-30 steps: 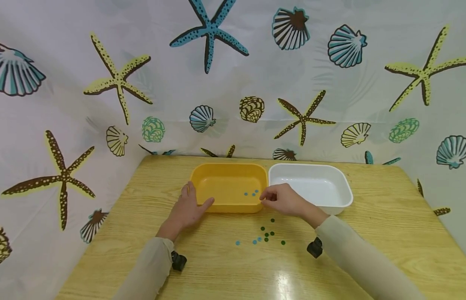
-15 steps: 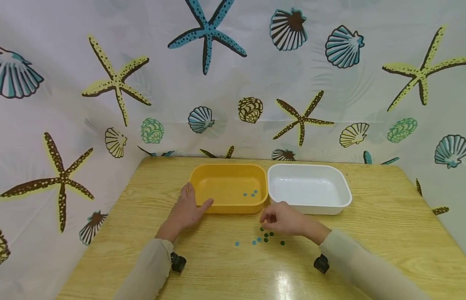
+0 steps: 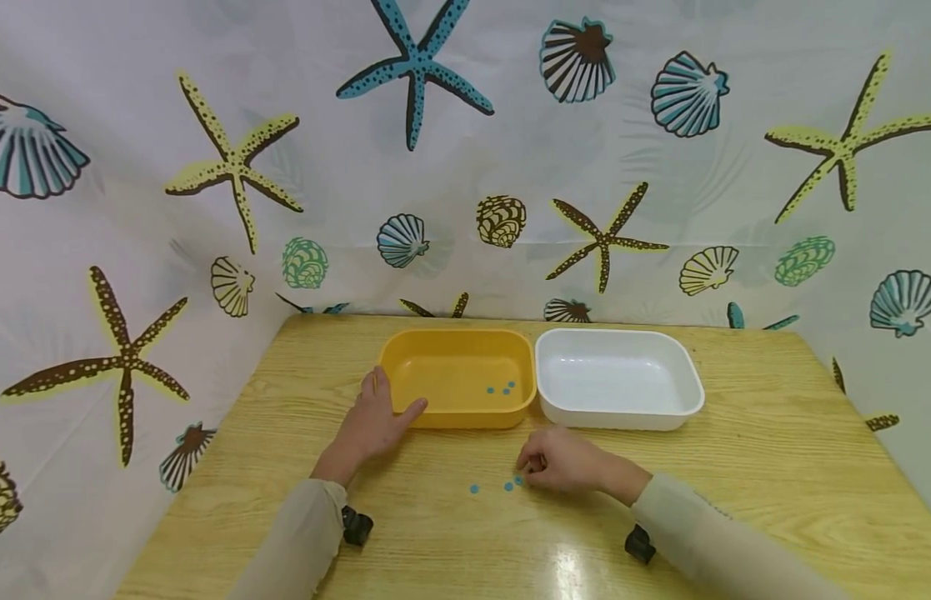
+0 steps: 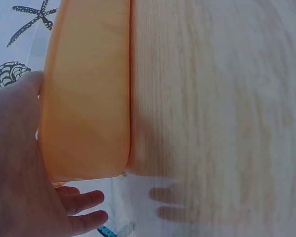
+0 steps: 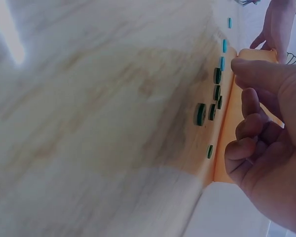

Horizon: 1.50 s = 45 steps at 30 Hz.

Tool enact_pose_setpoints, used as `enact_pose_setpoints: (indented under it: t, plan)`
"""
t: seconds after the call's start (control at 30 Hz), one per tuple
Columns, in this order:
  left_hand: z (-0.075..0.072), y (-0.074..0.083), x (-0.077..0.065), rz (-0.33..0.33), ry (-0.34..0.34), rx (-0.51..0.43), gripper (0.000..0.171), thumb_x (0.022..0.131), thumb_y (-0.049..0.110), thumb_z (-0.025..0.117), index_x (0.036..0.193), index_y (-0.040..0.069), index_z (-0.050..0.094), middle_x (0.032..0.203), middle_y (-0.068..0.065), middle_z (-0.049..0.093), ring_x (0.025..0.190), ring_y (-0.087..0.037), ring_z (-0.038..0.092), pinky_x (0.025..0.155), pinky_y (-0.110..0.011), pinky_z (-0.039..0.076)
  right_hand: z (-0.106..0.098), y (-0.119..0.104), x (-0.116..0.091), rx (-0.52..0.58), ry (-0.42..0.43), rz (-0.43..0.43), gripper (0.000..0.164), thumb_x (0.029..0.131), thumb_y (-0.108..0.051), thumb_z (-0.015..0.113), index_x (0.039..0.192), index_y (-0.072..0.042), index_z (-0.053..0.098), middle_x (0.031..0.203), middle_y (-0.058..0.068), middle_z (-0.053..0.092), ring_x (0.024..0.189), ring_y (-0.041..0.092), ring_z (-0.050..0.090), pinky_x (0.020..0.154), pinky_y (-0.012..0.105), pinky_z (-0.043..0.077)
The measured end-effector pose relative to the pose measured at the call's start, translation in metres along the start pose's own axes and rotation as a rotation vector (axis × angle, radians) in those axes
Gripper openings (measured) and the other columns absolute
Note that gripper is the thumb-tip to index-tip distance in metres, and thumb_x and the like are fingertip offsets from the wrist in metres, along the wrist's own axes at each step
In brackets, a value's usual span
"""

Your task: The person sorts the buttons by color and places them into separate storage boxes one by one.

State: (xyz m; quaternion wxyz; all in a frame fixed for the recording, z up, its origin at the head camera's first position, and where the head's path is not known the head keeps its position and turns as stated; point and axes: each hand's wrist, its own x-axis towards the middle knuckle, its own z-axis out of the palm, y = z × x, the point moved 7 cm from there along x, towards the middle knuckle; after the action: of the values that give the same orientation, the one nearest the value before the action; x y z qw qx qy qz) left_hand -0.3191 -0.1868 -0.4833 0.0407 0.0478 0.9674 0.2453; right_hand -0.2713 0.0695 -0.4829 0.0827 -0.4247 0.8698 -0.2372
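Observation:
My left hand [image 3: 371, 423] rests at the front left corner of an orange-yellow tray [image 3: 453, 418], its thumb over the front rim. In the left wrist view its straight fingers [image 4: 84, 201] reach past the tray's end. My right hand [image 3: 573, 460] is low over the table before the trays, fingers bent. Nothing shows between its thumb [image 5: 256, 74] and fingertips in the right wrist view. Several small green discs [image 5: 201, 114] lie beside it, hidden under the hand in the head view. Three blue discs [image 3: 508, 487] lie to its left.
Three blue discs [image 3: 506, 391] lie inside the orange-yellow tray. A white tray [image 3: 623, 419] stands against its right side. Both trays are near the back edge of the wooden table [image 3: 435, 550]. A patterned curtain [image 3: 465, 167] hangs behind and at both sides.
My right hand has moved from the tray's front right corner down toward me, over the green discs, which it now covers in the head view. My left hand has stayed in place.

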Motion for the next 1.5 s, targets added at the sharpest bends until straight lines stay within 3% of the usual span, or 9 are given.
enact_pose_setpoints:
  t: [0.93,1.27,1.5]
  plan:
    - [0.001,-0.002,0.0,-0.003,0.005,-0.008,0.111,0.086,0.073,0.037,0.147,-0.009,-0.005,0.149,-0.032,0.005,0.126,-0.051,0.033,0.099,-0.056,0.033,0.011,-0.002,0.006,-0.047,-0.032,-0.046,0.01,0.081,-0.011,0.072,0.09,-0.011,0.075,0.068,-0.01,0.05,0.062,0.0,0.04,0.058,0.016,0.037]
    - [0.001,-0.003,0.001,-0.003,0.006,-0.002,0.111,0.086,0.074,0.036,0.147,-0.008,-0.005,0.149,-0.031,0.005,0.124,-0.051,0.036,0.098,-0.056,0.035,0.01,-0.004,0.008,-0.03,-0.046,-0.051,0.011,0.08,-0.008,0.072,0.09,-0.012,0.076,0.077,-0.008,0.059,0.067,0.0,0.048,0.062,0.016,0.042]
    - [0.0,-0.002,0.0,-0.002,0.004,-0.006,0.109,0.087,0.072,0.038,0.147,-0.009,-0.005,0.149,-0.031,0.005,0.125,-0.05,0.035,0.098,-0.056,0.035,0.01,-0.004,0.009,-0.031,-0.044,-0.066,0.01,0.079,-0.009,0.073,0.088,-0.013,0.076,0.076,-0.01,0.059,0.067,-0.001,0.047,0.062,0.016,0.042]
